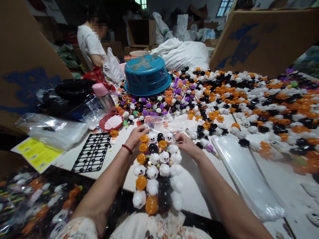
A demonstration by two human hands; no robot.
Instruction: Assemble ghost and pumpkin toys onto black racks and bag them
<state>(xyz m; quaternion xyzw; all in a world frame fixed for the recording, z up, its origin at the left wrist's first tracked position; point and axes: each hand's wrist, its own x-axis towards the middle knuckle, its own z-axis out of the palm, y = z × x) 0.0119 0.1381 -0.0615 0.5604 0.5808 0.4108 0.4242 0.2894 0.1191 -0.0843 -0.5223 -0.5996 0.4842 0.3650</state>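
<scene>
Between my hands is a transparent plastic bag [163,127] filled with rows of small round Halloween heads [152,172]: white skulls, orange pumpkins and black ones. It extends from the table over the near edge toward my lap. My left hand [136,136], wearing a red bead bracelet [127,149], pinches the bag near its upper left corner. At the upper right side, the fingers of my right hand [186,144] are closed on the bag too. The bag's top end lies loose and crinkled beyond my fingers.
Loose heads [236,93] are heaped across the back and right. Flat plastic bags [245,176] lie at right. On the left are a black plastic grid [92,152], a red basket [102,124] and a pink-capped bottle [104,98]. Behind stand a blue basket [147,78] and a person [91,43].
</scene>
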